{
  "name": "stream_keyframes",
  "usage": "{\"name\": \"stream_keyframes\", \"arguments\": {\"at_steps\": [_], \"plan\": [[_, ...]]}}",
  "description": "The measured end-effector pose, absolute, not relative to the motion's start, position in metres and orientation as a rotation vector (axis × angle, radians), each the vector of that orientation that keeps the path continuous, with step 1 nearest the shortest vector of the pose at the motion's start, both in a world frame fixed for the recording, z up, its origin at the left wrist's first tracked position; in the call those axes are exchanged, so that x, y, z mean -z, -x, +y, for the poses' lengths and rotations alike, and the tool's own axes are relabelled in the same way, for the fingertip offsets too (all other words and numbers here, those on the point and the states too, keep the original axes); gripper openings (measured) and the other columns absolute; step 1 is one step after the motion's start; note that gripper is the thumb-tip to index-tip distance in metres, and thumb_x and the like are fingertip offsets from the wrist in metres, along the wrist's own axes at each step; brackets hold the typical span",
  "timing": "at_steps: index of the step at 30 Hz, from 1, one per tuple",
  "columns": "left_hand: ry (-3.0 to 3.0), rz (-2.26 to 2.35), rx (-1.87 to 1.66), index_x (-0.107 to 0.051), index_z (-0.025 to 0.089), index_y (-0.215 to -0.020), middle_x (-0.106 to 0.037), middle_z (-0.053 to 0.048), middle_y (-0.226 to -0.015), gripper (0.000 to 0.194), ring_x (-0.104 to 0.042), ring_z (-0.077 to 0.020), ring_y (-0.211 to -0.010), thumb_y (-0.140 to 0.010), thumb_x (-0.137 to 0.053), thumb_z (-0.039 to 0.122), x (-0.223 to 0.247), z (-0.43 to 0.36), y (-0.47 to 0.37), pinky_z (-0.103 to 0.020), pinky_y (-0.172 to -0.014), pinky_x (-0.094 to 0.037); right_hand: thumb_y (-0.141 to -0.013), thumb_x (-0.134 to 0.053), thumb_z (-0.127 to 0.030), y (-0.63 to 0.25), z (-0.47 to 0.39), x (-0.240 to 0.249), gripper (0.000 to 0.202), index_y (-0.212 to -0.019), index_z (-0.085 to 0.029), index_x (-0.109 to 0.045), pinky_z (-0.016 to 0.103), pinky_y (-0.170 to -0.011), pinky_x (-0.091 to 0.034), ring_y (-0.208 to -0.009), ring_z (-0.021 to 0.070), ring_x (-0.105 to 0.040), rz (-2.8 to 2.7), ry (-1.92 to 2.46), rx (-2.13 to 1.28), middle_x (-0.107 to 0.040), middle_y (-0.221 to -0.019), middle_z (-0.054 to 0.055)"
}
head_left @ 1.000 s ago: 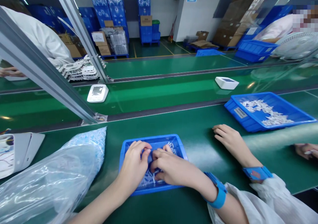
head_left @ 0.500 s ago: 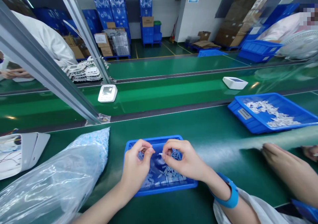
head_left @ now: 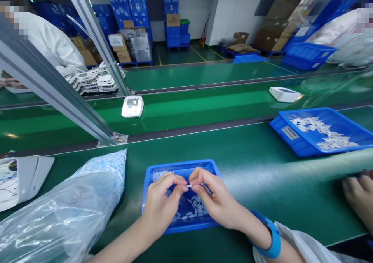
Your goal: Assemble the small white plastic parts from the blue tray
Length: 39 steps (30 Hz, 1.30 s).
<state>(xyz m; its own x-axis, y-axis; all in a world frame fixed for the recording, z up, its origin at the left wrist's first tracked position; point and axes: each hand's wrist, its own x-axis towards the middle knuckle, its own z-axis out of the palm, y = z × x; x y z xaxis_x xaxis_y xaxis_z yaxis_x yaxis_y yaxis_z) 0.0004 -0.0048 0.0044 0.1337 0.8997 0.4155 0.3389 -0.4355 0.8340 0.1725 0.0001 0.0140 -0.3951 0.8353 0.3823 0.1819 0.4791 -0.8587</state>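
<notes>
My left hand (head_left: 163, 197) and my right hand (head_left: 216, 196) meet tip to tip above a small blue tray (head_left: 186, 229). Thumb and forefinger of each are closed in a pinch on a small white plastic piece (head_left: 189, 186), which shows only as a sliver between the fingertips. Below them, several pale, slim small parts (head_left: 197, 205) lie scattered in the tray. Its far left corner holds more whitish pieces (head_left: 159, 175). My hands cover the middle of the tray. A blue wristband (head_left: 272, 237) is on my right wrist.
Left of the tray lies a clear plastic bag (head_left: 96, 189) of light-blue and white bits, beside a white housing (head_left: 29, 177) with wires. A larger blue bin (head_left: 297, 146) of white parts stands right. White devices (head_left: 132, 107) sit on the belt. A co-worker's hand (head_left: 359, 193) is at right.
My hands have come together, and the white piece from my right fingertips now sits between both pinches. The co-worker's hand has moved right. Both white devices on the belt have shifted right.
</notes>
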Motion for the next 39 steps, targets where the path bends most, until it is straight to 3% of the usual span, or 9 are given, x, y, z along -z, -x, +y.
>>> {"name": "stream_keyframes", "arguments": {"at_steps": [7,15,23,27,30,35,39], "plan": [[-1.886,1.117,-1.318,-0.062,0.019,-0.076,-0.069,0.002,-0.071,0.013,-0.068,-0.0106,-0.068,-0.084,-0.061,0.009,-0.004,-0.01,0.0,-0.017,-0.065,-0.054,-0.093,-0.041,-0.007,-0.17,-0.004,-0.013,0.018,-0.082,-0.021,-0.042,0.026,-0.065,-0.042,-0.074,0.0131,-0.051,-1.875,0.799,-0.879,-0.052,-0.078,0.0],[-2.057,1.086,-1.488,-0.06,0.016,-0.08,-0.067,-0.001,-0.07,0.018,-0.065,-0.0118,-0.064,-0.081,-0.055,-0.001,-0.004,-0.015,-0.005,-0.021,-0.061,-0.054,-0.078,-0.036,0.008,-0.165,-0.012,-0.005,0.028,-0.082,-0.02,-0.035,0.03,-0.062,-0.04,-0.072,0.017,-0.046,-2.037,0.787,-0.482,-0.046,-0.076,0.003],[-2.182,1.06,-1.52,-0.06,0.016,-0.081,-0.067,-0.002,-0.069,0.023,-0.065,-0.0132,-0.064,-0.081,-0.051,-0.005,-0.003,-0.014,-0.006,-0.024,-0.063,-0.055,-0.073,-0.034,0.01,-0.166,-0.012,-0.008,0.031,-0.081,-0.02,-0.039,0.032,-0.063,-0.043,-0.073,0.0183,-0.046,-2.141,0.825,-0.501,-0.048,-0.077,0.005],[-2.172,1.036,-1.472,-0.061,0.017,-0.09,-0.068,-0.002,-0.073,0.017,-0.064,-0.0133,-0.066,-0.085,-0.056,0.002,-0.005,-0.012,-0.003,-0.025,-0.065,-0.053,-0.082,-0.037,0.006,-0.168,-0.008,-0.008,0.027,-0.086,-0.02,-0.043,0.032,-0.065,-0.046,-0.076,0.0177,-0.05,-2.01,0.801,-0.697,-0.052,-0.081,0.005],[-2.163,1.053,-1.416,-0.06,0.016,-0.103,-0.068,-0.005,-0.081,0.017,-0.063,-0.0154,-0.072,-0.087,-0.057,0.011,-0.007,-0.011,-0.001,-0.028,-0.069,-0.051,-0.087,-0.039,0.002,-0.169,-0.006,-0.007,0.024,-0.09,-0.02,-0.045,0.033,-0.067,-0.045,-0.078,0.0176,-0.051,-1.916,0.789,-0.638,-0.053,-0.083,0.005],[-2.208,1.026,-1.353,-0.057,0.015,-0.084,-0.06,-0.004,-0.07,0.015,-0.056,-0.0146,-0.066,-0.087,-0.048,0.003,-0.011,-0.012,0.001,-0.03,-0.064,-0.046,-0.092,-0.041,-0.005,-0.171,-0.006,-0.012,0.015,-0.095,-0.019,-0.048,0.035,-0.07,-0.044,-0.08,0.0185,-0.051,-1.99,0.767,-0.61,-0.055,-0.086,0.006],[-2.205,1.007,-1.426,-0.055,0.014,-0.081,-0.056,-0.003,-0.066,0.018,-0.054,-0.0141,-0.063,-0.083,-0.047,-0.002,-0.013,-0.013,-0.001,-0.029,-0.061,-0.045,-0.096,-0.038,-0.018,-0.173,-0.009,-0.016,0.011,-0.098,-0.016,-0.049,0.037,-0.068,-0.042,-0.076,0.0201,-0.048,-2.052,0.793,-0.585,-0.055,-0.084,0.008]]}}
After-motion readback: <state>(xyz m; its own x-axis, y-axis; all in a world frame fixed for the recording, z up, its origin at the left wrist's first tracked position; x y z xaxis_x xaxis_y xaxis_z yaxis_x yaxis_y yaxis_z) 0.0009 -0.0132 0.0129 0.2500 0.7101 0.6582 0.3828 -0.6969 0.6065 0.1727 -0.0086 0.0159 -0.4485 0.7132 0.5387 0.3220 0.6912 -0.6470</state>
